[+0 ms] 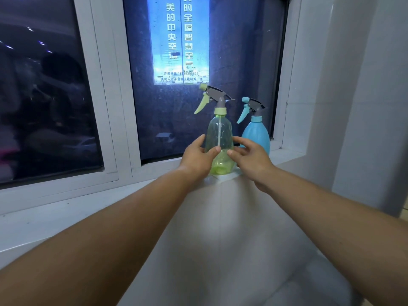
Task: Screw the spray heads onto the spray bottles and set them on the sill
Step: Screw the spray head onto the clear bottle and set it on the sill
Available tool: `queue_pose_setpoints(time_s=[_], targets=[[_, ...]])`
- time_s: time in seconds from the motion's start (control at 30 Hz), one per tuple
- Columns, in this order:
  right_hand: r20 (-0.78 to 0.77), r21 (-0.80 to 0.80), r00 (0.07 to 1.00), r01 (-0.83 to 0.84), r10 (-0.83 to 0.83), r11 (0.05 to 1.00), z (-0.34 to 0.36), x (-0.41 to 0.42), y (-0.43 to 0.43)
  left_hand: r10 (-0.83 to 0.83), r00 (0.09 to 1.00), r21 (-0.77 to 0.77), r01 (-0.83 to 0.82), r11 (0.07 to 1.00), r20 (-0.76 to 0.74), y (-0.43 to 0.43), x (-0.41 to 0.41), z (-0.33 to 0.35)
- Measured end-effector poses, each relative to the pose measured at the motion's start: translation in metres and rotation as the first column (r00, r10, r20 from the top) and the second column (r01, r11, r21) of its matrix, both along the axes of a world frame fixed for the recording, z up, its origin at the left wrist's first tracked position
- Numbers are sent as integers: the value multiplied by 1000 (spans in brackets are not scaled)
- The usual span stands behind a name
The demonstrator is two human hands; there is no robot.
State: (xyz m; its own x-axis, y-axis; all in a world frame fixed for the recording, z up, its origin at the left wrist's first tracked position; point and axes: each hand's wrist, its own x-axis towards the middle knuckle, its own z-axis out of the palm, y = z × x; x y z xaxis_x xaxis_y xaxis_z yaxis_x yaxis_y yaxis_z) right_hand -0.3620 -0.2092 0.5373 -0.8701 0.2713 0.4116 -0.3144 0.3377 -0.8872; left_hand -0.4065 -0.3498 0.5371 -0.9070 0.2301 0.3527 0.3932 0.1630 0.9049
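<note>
Green bottle (219, 146) upright on the sill (287, 155), near its front edge, clear-walled, with the dip tube visible down the middle and a little green pooled at the base. Spray head (213, 98) seated on its neck, grey body, pale green collar and trigger, nozzle pointing left; looks screwed home, though thread tightness cannot be judged from this view. Blue bottle (257, 138) just right of it and a touch farther back, also upright on the sill, opaque, with its own blue spray head (251, 107) fitted and likewise facing left. Close together, the two, possibly touching low down; cannot tell. Left hand (196, 157) against the left flank of the green bottle, thumb across the front wall, fingers curled loosely around the side rather than squeezing. Right hand (249, 157) at the right flank, fingers spread apart and half-extended, tips at or just off the plastic; contact on that side not certain. Neither hand clamped hard, so reads as steadying or letting go after placement, as a judgement. Both heads on, both bottles standing on the sill: task looks essentially finished, with only release and withdrawal of the hands left, unless more bottles lie out of view. Beyond, dark window glass (55, 96) with a lit blue sign (181, 40) behind it, white frame (110, 85), grey wall (364, 85) to the right.
</note>
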Motion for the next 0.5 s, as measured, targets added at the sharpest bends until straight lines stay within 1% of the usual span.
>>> queue_pose_setpoints(time_s=[0.07, 0.17, 0.23, 0.3, 0.37, 0.43, 0.5], targets=[[12, 22, 1000, 26, -26, 999, 0, 0, 1, 7, 1000, 0, -7, 1000, 13, 0, 0, 0], [27, 42, 997, 76, -77, 996, 0, 4, 7, 84, 996, -48, -82, 995, 32, -4, -1, 0], [29, 47, 996, 86, -87, 995, -2, 12, 12, 131, 991, -60, -130, 990, 11, -9, 2, 0], [28, 48, 995, 97, -98, 994, -6, 26, 20, 182, 983, -33, -182, 983, -22, -12, 10, -2], [35, 45, 993, 110, -111, 993, -13, 42, 28, 227, 969, -2, -228, 974, -100, -11, 20, -6], [58, 56, 989, 135, -138, 989, -25, 63, 39, 205, 965, 12, -205, 979, -163, -4, 36, -12], [99, 60, 979, 173, -178, 983, -42, 89, 54, 129, 977, -15, -134, 991, -171, 9, 55, -24]])
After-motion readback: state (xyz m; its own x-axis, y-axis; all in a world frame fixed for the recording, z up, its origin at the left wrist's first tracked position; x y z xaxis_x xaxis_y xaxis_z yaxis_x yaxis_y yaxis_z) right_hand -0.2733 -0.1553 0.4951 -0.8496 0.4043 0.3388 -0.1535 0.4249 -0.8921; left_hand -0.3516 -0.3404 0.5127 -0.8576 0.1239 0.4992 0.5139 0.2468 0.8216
